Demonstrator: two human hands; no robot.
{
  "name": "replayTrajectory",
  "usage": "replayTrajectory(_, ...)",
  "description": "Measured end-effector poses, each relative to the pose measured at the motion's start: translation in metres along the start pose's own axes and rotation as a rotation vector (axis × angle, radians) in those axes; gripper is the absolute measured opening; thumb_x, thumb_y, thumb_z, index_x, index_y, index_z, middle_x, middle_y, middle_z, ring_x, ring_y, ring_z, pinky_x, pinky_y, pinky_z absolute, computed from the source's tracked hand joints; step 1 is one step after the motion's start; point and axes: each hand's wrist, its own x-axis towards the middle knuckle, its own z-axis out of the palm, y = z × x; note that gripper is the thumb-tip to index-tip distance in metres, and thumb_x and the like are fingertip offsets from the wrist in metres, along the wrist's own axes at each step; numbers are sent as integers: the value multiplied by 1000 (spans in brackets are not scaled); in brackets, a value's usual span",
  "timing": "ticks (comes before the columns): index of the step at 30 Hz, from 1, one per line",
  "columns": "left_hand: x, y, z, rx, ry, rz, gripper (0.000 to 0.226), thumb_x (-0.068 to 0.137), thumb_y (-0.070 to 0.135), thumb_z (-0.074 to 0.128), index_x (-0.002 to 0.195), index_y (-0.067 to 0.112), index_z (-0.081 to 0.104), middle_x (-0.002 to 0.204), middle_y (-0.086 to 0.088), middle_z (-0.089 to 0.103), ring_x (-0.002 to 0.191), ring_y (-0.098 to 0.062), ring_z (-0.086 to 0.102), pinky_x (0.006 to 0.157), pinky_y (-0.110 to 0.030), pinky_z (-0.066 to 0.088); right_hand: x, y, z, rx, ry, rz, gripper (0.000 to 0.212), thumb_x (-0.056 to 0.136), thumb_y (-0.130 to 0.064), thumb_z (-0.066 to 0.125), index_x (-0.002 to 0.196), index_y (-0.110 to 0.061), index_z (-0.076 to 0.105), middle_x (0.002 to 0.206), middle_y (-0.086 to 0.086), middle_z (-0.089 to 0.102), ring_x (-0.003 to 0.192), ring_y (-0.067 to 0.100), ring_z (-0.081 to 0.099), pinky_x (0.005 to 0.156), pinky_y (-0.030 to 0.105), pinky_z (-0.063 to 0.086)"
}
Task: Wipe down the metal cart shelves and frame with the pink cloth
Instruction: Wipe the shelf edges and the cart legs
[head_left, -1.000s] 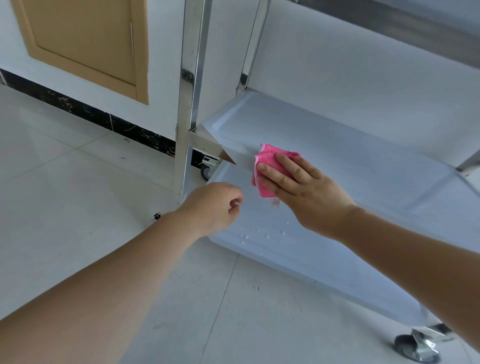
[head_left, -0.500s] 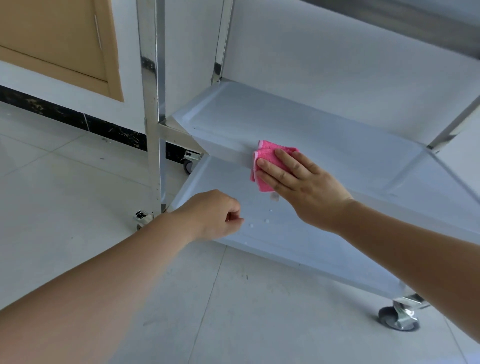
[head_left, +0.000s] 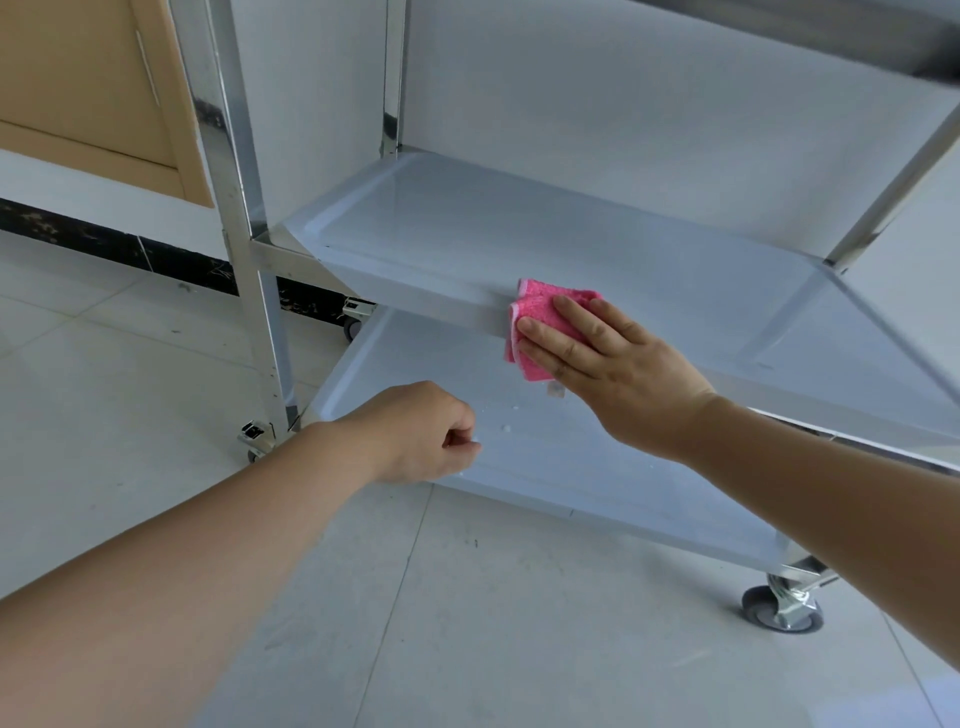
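One folded pink cloth (head_left: 545, 319) pressed against front lip of grey metal middle shelf (head_left: 519, 244) | right hand (head_left: 618, 364) flat on it, fingers straight | left hand (head_left: 421, 431) fisted, holding nothing, over lower metal shelf (head_left: 597, 483) | water droplets (head_left: 504, 428) beside it | shiny steel corner post (head_left: 234, 208) left, grey caster wheel (head_left: 782, 608) right, pale tiled floor (head_left: 130, 389)

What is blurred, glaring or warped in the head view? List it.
Head view: soft even daylight, no hard shadows; mirror glare on the shiny steel front post; wide-angle lens tilts it; folded pink cloth and right hand are sharp.
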Motion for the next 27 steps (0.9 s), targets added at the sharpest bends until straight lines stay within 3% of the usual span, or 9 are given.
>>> replayTrajectory(14,20,41,6,56,-21,80,32,87,37,55,59,25,46,64,9,55,63,-12,52,60,-26,42,-64,20,10,-33,-16,29,54,100,-17,-2,151,-13,15,158,1,15,141,35,22,116,48,17)
replayTrajectory(19,32,57,12,83,-20,130,35,87,37,55,57,26,42,61,10,52,60,-10,49,58,-25,39,-81,26,10,-53,-7,48,57,95,-15,23,151,-14,15,157,2,15,140,35,22,116,48,17)
replayTrajectory(23,39,65,19,91,-29,151,35,87,37,56,57,26,43,61,10,52,58,-9,48,56,-24,35,-95,30,12,-75,-11,43,59,93,-14,28,151,-14,17,158,1,15,141,35,22,116,48,18)
replayTrajectory(27,46,72,25,84,-31,171,35,87,37,56,57,25,43,62,8,53,61,-13,51,58,-25,40,-103,33,15,-70,-2,36,51,100,-15,16,152,-14,16,157,0,16,140,35,23,116,48,20)
